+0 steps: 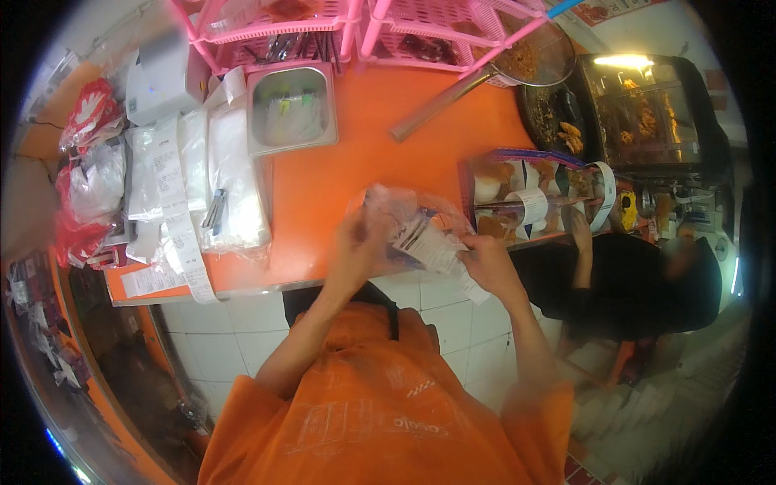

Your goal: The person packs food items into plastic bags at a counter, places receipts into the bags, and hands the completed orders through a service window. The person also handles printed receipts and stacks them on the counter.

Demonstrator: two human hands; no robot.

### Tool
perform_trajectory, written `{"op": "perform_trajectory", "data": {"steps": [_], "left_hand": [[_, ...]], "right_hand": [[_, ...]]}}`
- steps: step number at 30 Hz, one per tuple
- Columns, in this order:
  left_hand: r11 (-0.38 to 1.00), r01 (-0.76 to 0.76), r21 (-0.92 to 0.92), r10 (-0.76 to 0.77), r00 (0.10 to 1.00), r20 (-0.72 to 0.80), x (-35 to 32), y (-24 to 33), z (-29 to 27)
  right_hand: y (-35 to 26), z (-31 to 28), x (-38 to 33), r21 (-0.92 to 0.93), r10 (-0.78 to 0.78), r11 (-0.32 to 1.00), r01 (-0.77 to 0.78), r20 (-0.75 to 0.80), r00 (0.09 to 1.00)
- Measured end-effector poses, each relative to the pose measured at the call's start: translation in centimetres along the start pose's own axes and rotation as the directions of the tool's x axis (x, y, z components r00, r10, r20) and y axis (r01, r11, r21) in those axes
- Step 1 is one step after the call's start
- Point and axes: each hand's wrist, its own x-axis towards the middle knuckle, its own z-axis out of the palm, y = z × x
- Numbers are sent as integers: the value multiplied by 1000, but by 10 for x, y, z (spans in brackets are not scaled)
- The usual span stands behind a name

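1. At the center of the head view: clear plastic bag [388, 202] by the front edge of the orange table [372, 105], between both hands, printed receipt [432, 249] against it.
2. Same view, just left of center: left hand [362, 242] at the bag's left side; fingers blurred, can't tell if clamped or apart.
3. Same view, just right of center: right hand [491, 265], thumb and fingers pinched on the receipt's right edge.
4. Upper left: metal tub [293, 149], stack of plastic bags [234, 178], long paper strip [186, 242] hanging over the table edge.
5. Top: pink racks [420, 61]; upper right: long-handled strainer [443, 103].
6. Right: co-worker's hand [580, 236] near wrapped food.
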Motion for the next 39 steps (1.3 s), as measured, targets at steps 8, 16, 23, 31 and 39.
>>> {"op": "perform_trajectory", "data": {"steps": [8, 16, 23, 31, 39], "left_hand": [[941, -337, 18, 337, 942, -2, -47, 47, 8], [845, -515, 144, 529, 845, -79, -58, 56, 14], [814, -514, 272, 556, 824, -108, -32, 21, 9], [780, -338, 526, 355, 932, 73, -21, -35, 20], [642, -446, 623, 416, 886, 205, -2, -34, 43]], "right_hand": [[-53, 2, 39, -72, -314, 933, 353, 321, 894], [-72, 46, 102, 388, -526, 825, 411, 262, 809], [-78, 20, 81, -68, -239, 965, 255, 182, 954], [-46, -16, 11, -396, -230, 875, 278, 165, 959], [-28, -53, -48, -545, -589, 615, 570, 163, 792]]}}
